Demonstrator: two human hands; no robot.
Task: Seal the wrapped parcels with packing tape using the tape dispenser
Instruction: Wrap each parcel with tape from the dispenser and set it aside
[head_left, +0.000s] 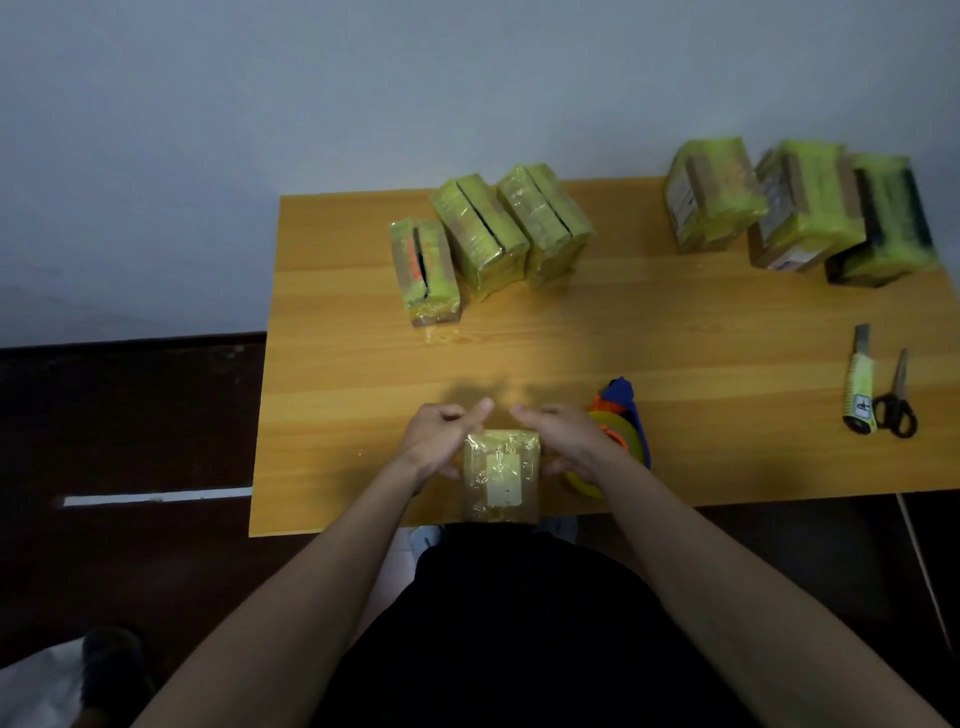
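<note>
At the table (363, 374) edge, left hand (441, 436) and right hand (566, 441) gripping one parcel (501, 475) — dispenser (621, 415) beside

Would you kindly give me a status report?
Both hands hold parcel at table edge. Dispenser idle beside right hand. Nothing blocking.

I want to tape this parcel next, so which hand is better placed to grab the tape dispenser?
Probably the right hand: the tape dispenser lies just beside it, while the left hand is on the parcel's far side.
</note>
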